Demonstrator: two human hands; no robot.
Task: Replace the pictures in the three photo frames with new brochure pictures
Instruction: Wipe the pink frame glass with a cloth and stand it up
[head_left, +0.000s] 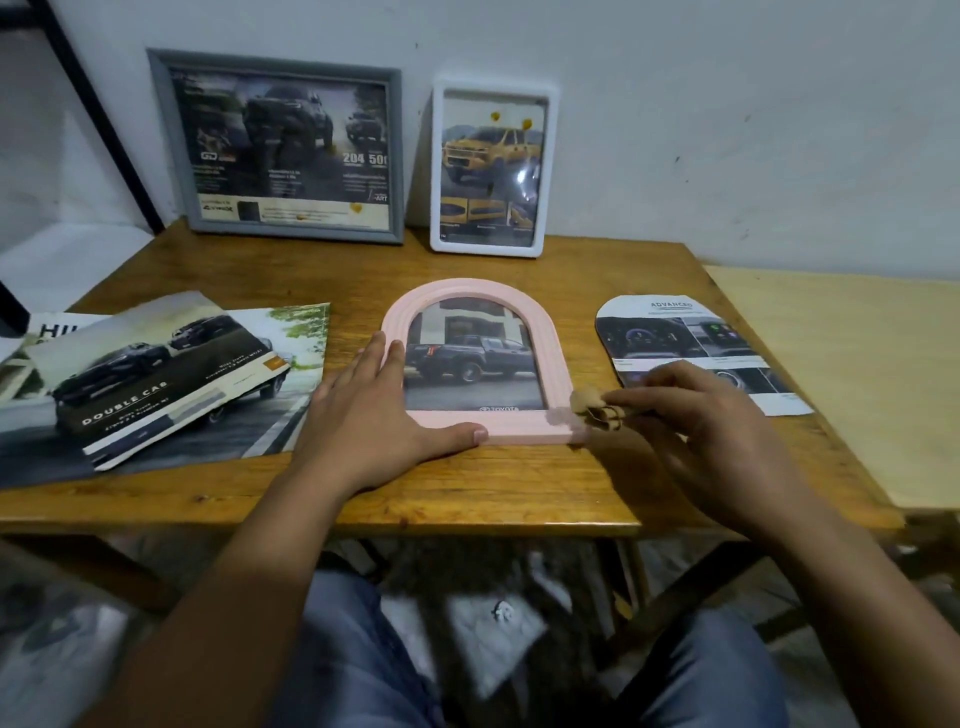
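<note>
Three frames hold truck pictures on wooden table (519, 483): pink arched frame (558, 384) under flat left hand (371, 423), right hand (691, 410) pinching beige bow (595, 410).

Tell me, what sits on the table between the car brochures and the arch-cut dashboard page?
The pink arched photo frame, lying flat, with the left hand resting on it, in the head view.

Pink arched frame (556, 364); grey frame (397, 156); white frame (548, 171), yellow truck picture (488, 150); tan bow (595, 410).
</note>
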